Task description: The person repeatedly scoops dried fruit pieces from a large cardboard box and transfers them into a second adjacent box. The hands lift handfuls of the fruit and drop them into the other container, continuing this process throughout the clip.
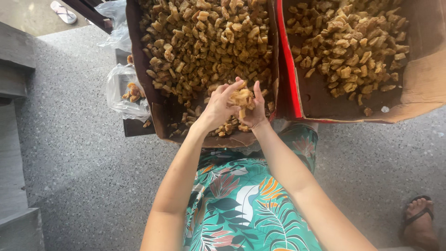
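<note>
Head view: both my hands meet over the near end of the left box [139, 69], and between them sits a pale brown chunk [241, 98] of the same crisp, golden stuff that fills the box. My left hand [219, 106] comes in from the left with its fingers curled over the top of the chunk, closed around it from that side. My right hand [256, 111] holds it from the right and below, thumb raised beside it and fingers tucked under, so the chunk is pinched between the two hands, touching both. It hangs just above the loose pieces [209, 37] heaped in the box, near the box's front edge, close to my lap.

The right box [423, 88], with a red rim on its left wall, stands just beside the first one and holds a smaller heap of the same pieces. To the left of the left box lies a clear plastic bag [121, 93] with a few pieces in it. My patterned green clothing [246, 200] fills the lower middle, and a foot in a dark sandal [419, 218] rests on the speckled floor [83, 153] at the lower right.
</note>
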